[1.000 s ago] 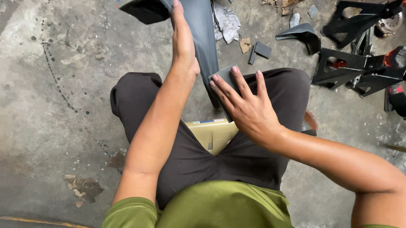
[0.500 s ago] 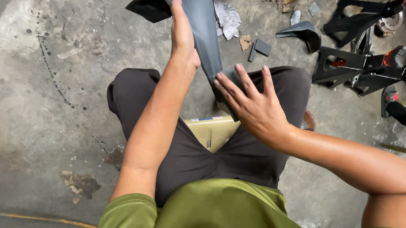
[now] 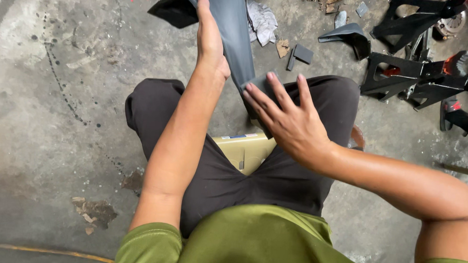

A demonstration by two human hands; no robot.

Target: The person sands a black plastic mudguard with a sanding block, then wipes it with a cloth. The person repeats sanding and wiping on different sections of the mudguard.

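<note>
A long grey plastic panel slopes from the floor at the top of the view down to my right knee. My left hand grips its left edge, fingers stretched up along it. My right hand lies flat on the panel's lower end with its fingers spread. It presses a small grey sheet against the surface, and most of the sheet is hidden under the fingers. I sit in dark trousers on a low yellowish box that shows between my legs.
Black metal brackets and stands lie on the stained concrete floor at the upper right. A dark curved plastic part, a crumpled rag and small grey blocks sit near the panel's top.
My right hand has shifted slightly along the panel's lower end, fingers still spread on the sheet. My left hand keeps its hold on the panel's edge.
</note>
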